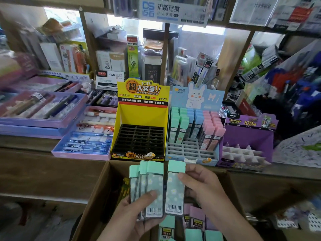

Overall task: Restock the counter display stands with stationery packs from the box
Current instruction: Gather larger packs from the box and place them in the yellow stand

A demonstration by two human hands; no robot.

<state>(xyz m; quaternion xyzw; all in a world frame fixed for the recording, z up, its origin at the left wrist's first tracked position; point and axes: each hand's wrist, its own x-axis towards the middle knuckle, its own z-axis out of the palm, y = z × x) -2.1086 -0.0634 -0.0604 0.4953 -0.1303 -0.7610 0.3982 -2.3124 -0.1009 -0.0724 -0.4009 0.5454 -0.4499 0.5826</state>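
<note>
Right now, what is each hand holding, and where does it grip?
The left hand holds a fanned stack of mint-capped packs by their lower, barcode ends. The right hand pinches a single mint pack along its right edge.

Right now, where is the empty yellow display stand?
In the head view the yellow display stand sits mid-counter, directly left of the blue rabbit stand, right of the lilac pen tray, behind the cardboard box.

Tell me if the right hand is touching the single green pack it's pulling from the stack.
Touching. The head view shows the right hand with its thumb pressed on the single green pack.
</note>
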